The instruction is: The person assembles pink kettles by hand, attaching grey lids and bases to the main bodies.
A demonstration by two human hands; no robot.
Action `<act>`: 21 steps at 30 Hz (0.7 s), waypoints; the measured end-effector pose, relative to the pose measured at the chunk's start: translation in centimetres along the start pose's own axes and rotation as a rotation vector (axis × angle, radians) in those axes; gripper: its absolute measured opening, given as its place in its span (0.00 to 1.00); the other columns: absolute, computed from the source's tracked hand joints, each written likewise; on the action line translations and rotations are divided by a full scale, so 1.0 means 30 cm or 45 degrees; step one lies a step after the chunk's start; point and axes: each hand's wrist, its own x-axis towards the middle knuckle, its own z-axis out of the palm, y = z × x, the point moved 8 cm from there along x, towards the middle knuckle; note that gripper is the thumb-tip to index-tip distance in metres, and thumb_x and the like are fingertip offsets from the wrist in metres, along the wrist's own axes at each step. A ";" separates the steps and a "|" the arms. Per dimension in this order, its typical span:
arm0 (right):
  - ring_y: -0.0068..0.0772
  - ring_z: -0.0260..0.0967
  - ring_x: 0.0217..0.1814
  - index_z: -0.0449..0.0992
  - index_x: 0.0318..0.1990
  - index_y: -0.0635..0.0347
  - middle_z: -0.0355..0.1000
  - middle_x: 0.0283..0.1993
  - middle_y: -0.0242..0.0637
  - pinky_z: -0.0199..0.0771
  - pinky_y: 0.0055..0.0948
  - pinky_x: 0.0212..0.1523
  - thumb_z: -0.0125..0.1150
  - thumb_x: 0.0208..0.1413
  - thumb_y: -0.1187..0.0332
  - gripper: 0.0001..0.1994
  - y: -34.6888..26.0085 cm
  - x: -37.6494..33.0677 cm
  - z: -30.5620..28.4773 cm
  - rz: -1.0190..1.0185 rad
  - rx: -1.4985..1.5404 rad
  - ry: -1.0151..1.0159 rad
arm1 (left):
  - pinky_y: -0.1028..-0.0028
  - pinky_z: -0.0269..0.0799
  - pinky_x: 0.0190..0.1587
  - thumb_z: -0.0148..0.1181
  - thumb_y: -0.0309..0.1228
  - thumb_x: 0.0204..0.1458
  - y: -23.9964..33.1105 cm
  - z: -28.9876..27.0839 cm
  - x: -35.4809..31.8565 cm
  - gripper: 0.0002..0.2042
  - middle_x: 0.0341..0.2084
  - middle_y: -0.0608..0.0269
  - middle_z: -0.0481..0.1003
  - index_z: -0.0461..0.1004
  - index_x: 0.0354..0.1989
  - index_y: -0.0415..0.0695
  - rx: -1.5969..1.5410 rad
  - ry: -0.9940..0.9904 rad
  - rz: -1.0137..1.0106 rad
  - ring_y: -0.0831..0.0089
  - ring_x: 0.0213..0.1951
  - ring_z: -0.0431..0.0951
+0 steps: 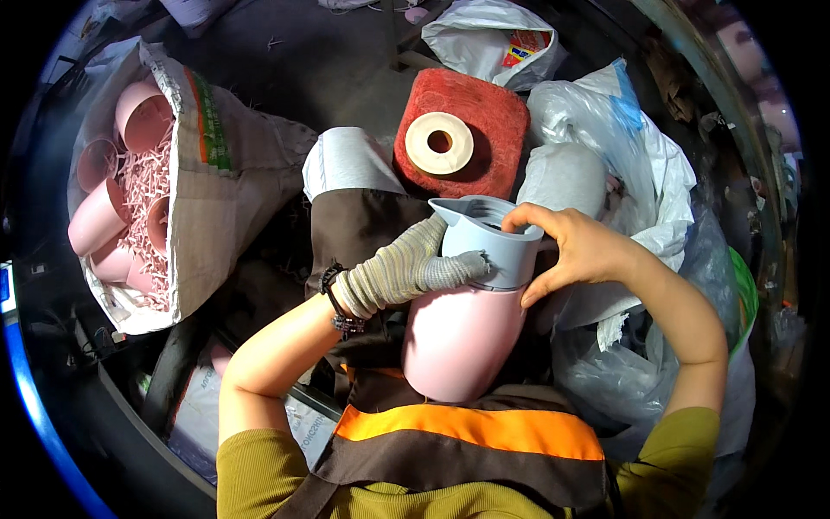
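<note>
1. We saw the gloved left hand (402,266) hold the pink jug (462,342) by its grey-blue collar (510,265).
2. The bare right hand (575,248) gripped the rim with bent fingers, thumb down the side.
3. The jug was between both hands, by the brown apron (450,467).
4. We thought it could drop if its smooth side slid in the glove.
5. We saw print on the left sack (249,151) and the top white bag (454,33), none on the jug.

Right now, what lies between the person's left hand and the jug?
A striped knit glove, worn on the left hand gripping the jug; the head view shows it.
</note>
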 end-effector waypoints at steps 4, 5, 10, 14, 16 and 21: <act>0.31 0.74 0.47 0.70 0.51 0.58 0.75 0.45 0.37 0.70 0.29 0.47 0.81 0.32 0.60 0.36 -0.013 -0.028 -0.028 0.002 0.009 0.067 | 0.73 0.70 0.51 0.63 0.44 0.52 0.055 0.024 0.023 0.28 0.46 0.61 0.75 0.68 0.56 0.37 -0.331 -0.204 -0.033 0.75 0.47 0.74; 0.30 0.74 0.47 0.70 0.50 0.58 0.75 0.46 0.37 0.70 0.29 0.48 0.82 0.31 0.61 0.35 -0.026 -0.034 -0.040 -0.020 -0.013 0.089 | 0.73 0.70 0.52 0.64 0.45 0.52 0.077 0.018 0.036 0.28 0.47 0.63 0.75 0.68 0.57 0.39 -0.515 -0.264 -0.013 0.76 0.48 0.74; 0.29 0.72 0.50 0.70 0.52 0.60 0.75 0.48 0.36 0.69 0.29 0.53 0.82 0.28 0.64 0.38 -0.096 -0.146 -0.134 0.016 -0.165 0.288 | 0.69 0.69 0.54 0.59 0.53 0.52 0.240 -0.323 0.194 0.31 0.52 0.52 0.73 0.71 0.54 0.37 0.674 0.510 0.333 0.65 0.54 0.73; 0.33 0.71 0.54 0.68 0.56 0.65 0.74 0.50 0.38 0.68 0.33 0.58 0.84 0.22 0.69 0.46 -0.155 -0.341 -0.373 -0.127 -0.341 0.876 | 0.54 0.64 0.58 0.60 0.55 0.47 0.099 -0.324 0.339 0.35 0.60 0.43 0.62 0.63 0.62 0.49 1.846 0.612 0.098 0.49 0.61 0.65; 0.35 0.71 0.54 0.65 0.59 0.68 0.73 0.52 0.41 0.69 0.34 0.58 0.83 0.23 0.71 0.48 -0.177 -0.370 -0.467 -0.049 -0.271 1.131 | 0.53 0.65 0.56 0.66 0.53 0.40 0.022 -0.362 0.368 0.42 0.61 0.44 0.59 0.58 0.64 0.51 1.885 0.653 -0.041 0.50 0.60 0.65; 0.37 0.77 0.49 0.68 0.57 0.51 0.76 0.48 0.39 0.74 0.31 0.49 0.78 0.35 0.65 0.36 -0.199 -0.130 -0.461 -0.144 -0.797 1.245 | 0.54 0.72 0.49 0.69 0.47 0.34 0.177 -0.458 0.200 0.36 0.48 0.46 0.70 0.66 0.55 0.47 1.600 0.950 0.231 0.48 0.50 0.73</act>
